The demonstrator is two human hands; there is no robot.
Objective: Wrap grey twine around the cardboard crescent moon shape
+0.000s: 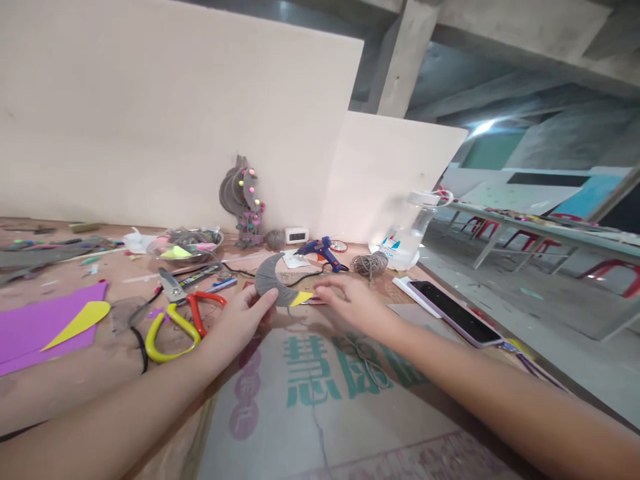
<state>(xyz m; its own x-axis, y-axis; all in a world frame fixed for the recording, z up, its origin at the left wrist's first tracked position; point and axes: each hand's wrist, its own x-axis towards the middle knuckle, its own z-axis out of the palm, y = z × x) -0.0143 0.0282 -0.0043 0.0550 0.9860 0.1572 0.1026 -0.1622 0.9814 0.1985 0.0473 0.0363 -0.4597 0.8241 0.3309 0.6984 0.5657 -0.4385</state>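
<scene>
My left hand (250, 310) grips a grey, cord-wrapped crescent (273, 283) between thumb and fingers. The lower right tip of the crescent is yellow (301, 298). My right hand (345, 300) is just right of that tip, its fingers bent and close together; whether they hold the thin grey cord or touch the tip is too small to tell. Below the hands a loose grey cord (370, 367) lies on a cardboard sheet (280, 427) with green and purple print. A blue glue gun (324, 252) lies behind the hands.
Scissors (173, 333) with yellow and red handles, purple sheets (45, 327) and a yellow piece (83, 320) lie left. A decorated grey piece (245, 200), cord ball (370, 265) and water bottle (407, 233) stand behind. A phone (455, 312) lies right.
</scene>
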